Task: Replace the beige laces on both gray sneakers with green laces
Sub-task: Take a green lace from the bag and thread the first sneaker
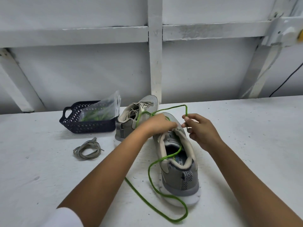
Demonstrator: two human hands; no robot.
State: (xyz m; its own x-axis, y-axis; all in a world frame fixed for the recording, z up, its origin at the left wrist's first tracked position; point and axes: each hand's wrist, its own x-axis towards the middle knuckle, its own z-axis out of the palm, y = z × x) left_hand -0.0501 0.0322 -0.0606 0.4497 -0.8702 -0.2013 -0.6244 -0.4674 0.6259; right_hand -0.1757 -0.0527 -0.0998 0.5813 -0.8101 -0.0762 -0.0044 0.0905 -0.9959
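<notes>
Head view. Sneakers: two. Near sneaker (178, 161), mid-worktop (49, 169), carries the one loose green lace (167, 197). Far sneaker (136, 117), at its 11 o'clock, is beige-laced. Right hand (201, 130) fingers pinch the lace. Left hand (157, 124) fingers are curled at the eyelets, grasp hidden. Recommended: draw slack evenly, untwisted. Beige lace coil (87, 149): one, 9 o'clock. Basket (88, 126): one, 10 o'clock.

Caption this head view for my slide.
Left hand and right hand thread green lace into near sneaker; beige lace lies aside.
</notes>
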